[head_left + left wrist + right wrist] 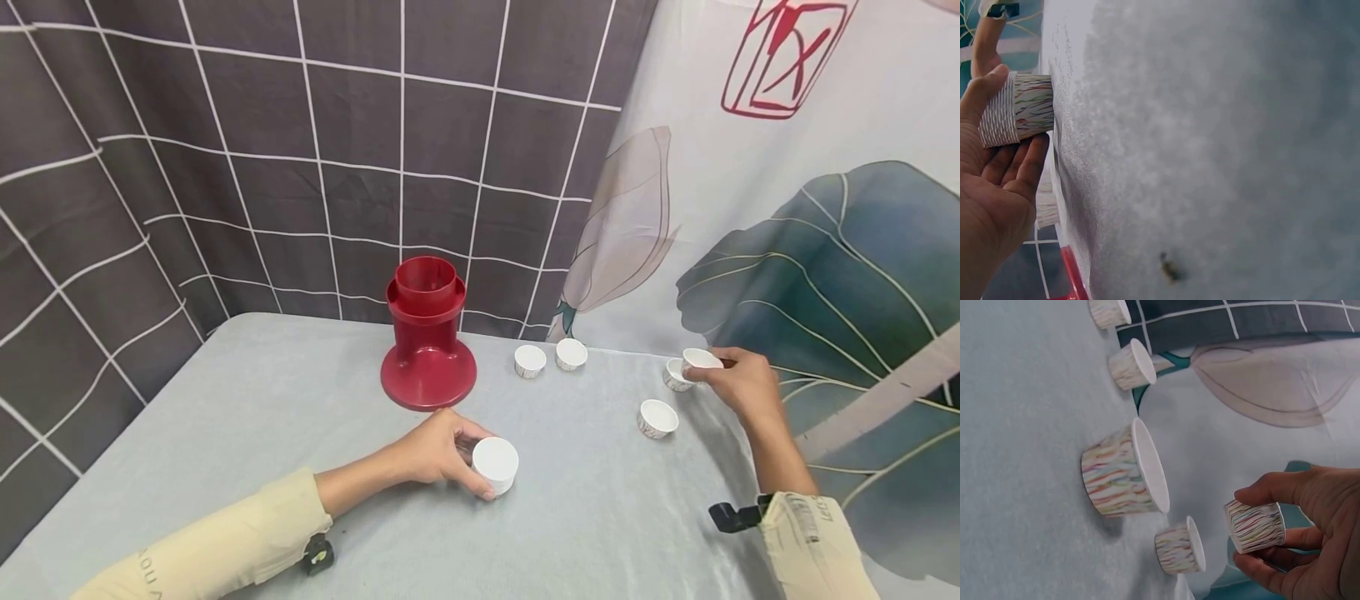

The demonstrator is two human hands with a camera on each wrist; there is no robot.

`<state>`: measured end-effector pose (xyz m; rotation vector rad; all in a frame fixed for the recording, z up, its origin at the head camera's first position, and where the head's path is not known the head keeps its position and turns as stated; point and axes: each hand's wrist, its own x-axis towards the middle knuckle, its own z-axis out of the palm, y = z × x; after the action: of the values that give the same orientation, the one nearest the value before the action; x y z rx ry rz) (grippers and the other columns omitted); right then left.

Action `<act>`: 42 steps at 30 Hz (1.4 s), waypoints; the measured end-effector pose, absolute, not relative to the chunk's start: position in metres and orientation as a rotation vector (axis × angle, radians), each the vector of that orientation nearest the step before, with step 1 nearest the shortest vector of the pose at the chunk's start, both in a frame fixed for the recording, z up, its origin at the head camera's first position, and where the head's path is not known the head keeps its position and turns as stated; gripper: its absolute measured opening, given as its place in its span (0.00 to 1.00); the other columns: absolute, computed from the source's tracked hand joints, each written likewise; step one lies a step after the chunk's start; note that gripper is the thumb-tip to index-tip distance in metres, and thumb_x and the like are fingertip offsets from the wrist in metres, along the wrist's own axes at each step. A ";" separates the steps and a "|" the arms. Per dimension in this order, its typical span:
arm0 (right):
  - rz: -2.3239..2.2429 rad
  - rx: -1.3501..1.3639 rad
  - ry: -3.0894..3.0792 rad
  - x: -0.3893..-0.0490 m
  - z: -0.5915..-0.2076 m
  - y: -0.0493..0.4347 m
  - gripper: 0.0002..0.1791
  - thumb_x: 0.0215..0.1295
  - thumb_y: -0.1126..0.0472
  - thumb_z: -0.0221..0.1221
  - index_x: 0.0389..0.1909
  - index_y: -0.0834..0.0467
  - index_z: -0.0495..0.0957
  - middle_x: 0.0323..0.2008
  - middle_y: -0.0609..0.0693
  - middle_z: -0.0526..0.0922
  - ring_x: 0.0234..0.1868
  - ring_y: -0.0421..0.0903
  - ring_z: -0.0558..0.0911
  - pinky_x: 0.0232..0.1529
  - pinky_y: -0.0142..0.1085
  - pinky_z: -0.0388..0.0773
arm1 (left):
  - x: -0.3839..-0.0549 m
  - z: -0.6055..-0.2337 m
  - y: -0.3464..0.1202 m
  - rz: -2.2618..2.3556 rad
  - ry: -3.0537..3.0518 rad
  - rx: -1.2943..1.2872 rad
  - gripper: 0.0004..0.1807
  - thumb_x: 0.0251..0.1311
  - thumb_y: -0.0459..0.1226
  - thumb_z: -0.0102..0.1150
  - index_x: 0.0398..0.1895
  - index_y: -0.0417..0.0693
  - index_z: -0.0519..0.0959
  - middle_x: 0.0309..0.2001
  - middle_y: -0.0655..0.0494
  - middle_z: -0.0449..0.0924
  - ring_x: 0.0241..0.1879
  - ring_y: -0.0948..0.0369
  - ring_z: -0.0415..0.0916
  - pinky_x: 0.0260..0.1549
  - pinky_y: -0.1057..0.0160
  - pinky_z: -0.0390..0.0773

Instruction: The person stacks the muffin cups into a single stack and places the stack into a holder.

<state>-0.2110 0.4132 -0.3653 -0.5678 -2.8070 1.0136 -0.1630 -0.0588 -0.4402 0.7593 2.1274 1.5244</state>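
Observation:
My left hand (438, 452) holds a stack of nested white paper baking cups (495, 463) between thumb and fingers. In the left wrist view, the stack (1034, 107) shows several close rims above a patterned lowest cup, its base right at the table. At the far right my right hand (746, 385) pinches a single paper cup (1256, 526) with colourful wavy stripes, raised off the table. Just below and left of it, another cup (675, 379) stands upright. A further cup (657, 419) stands a little nearer, also upright with its mouth up.
Two more paper cups (530, 362) stand side by side at the table's back edge. Left of them is a red plastic stand (428, 379) with a round base and tube top. A dark gridded curtain (352, 167) and a leaf-printed cloth (817, 250) hang behind the table.

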 end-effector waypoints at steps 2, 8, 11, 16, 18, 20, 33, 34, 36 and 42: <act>1.010 -0.547 -2.817 -0.212 -0.365 0.410 0.46 0.73 0.50 0.72 0.81 0.74 0.67 0.76 0.79 0.71 0.69 0.75 0.76 0.65 0.70 0.77 | -0.163 -0.440 -0.059 1.528 2.122 0.758 0.31 0.45 0.32 0.93 0.58 0.45 0.93 0.50 0.55 0.97 0.44 0.65 0.93 0.49 0.72 0.90; 0.995 -0.464 -2.835 -0.215 -0.366 0.401 0.45 0.71 0.48 0.74 0.77 0.73 0.71 0.73 0.77 0.75 0.64 0.71 0.78 0.56 0.58 0.79 | -0.164 -0.441 -0.059 1.537 2.117 0.757 0.31 0.45 0.31 0.93 0.58 0.45 0.93 0.50 0.55 0.97 0.45 0.65 0.93 0.50 0.71 0.90; 0.992 -0.423 -2.826 -0.216 -0.366 0.395 0.44 0.70 0.49 0.75 0.76 0.72 0.73 0.72 0.77 0.77 0.63 0.70 0.79 0.50 0.51 0.77 | -0.164 -0.442 -0.059 1.544 2.110 0.763 0.31 0.46 0.31 0.92 0.58 0.44 0.93 0.50 0.54 0.96 0.45 0.65 0.92 0.52 0.69 0.91; 0.997 -0.320 -2.818 -0.216 -0.367 0.382 0.43 0.70 0.49 0.76 0.75 0.73 0.75 0.70 0.77 0.80 0.65 0.71 0.82 0.46 0.42 0.76 | -0.164 -0.442 -0.059 1.570 2.082 0.757 0.31 0.47 0.30 0.91 0.59 0.43 0.92 0.51 0.53 0.96 0.46 0.64 0.92 0.54 0.68 0.91; 1.002 -0.284 -2.821 -0.216 -0.366 0.378 0.43 0.69 0.49 0.77 0.75 0.73 0.75 0.69 0.77 0.81 0.65 0.71 0.82 0.46 0.41 0.77 | -0.163 -0.443 -0.059 1.578 2.075 0.757 0.31 0.47 0.29 0.91 0.59 0.42 0.92 0.52 0.53 0.96 0.46 0.64 0.92 0.55 0.67 0.91; 1.001 -0.263 -2.827 -0.216 -0.366 0.373 0.43 0.69 0.49 0.77 0.74 0.72 0.75 0.68 0.76 0.82 0.65 0.71 0.83 0.46 0.39 0.77 | -0.163 -0.443 -0.059 1.581 2.077 0.759 0.31 0.47 0.29 0.91 0.59 0.42 0.92 0.52 0.53 0.95 0.46 0.64 0.92 0.55 0.67 0.91; 1.028 -0.111 -2.792 -0.215 -0.363 0.350 0.39 0.67 0.50 0.79 0.69 0.71 0.81 0.62 0.73 0.87 0.60 0.67 0.87 0.44 0.31 0.77 | -0.163 -0.445 -0.060 1.589 2.068 0.762 0.31 0.48 0.31 0.91 0.60 0.44 0.92 0.51 0.53 0.96 0.47 0.64 0.93 0.55 0.68 0.91; 1.031 -0.096 -2.788 -0.216 -0.364 0.349 0.39 0.67 0.50 0.79 0.69 0.71 0.81 0.62 0.73 0.87 0.60 0.66 0.87 0.43 0.30 0.76 | -0.163 -0.445 -0.060 1.588 2.071 0.760 0.31 0.48 0.31 0.91 0.60 0.44 0.92 0.51 0.53 0.96 0.47 0.64 0.93 0.55 0.68 0.91; 1.036 -0.077 -2.786 -0.216 -0.364 0.347 0.39 0.67 0.49 0.79 0.69 0.71 0.81 0.62 0.73 0.87 0.58 0.65 0.87 0.42 0.28 0.76 | -0.163 -0.444 -0.060 1.585 2.072 0.760 0.31 0.48 0.31 0.91 0.60 0.44 0.92 0.51 0.53 0.96 0.48 0.64 0.93 0.55 0.67 0.91; 1.047 -0.041 -2.803 -0.215 -0.365 0.341 0.40 0.67 0.48 0.80 0.69 0.70 0.81 0.60 0.71 0.89 0.55 0.60 0.87 0.40 0.27 0.77 | -0.163 -0.443 -0.060 1.590 2.062 0.754 0.31 0.48 0.30 0.91 0.59 0.43 0.92 0.52 0.52 0.95 0.48 0.63 0.93 0.56 0.66 0.91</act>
<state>-0.2148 0.3414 -0.3652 -0.0406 -2.8028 1.0469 -0.1628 -0.0603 -0.4435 0.7540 2.0621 1.5897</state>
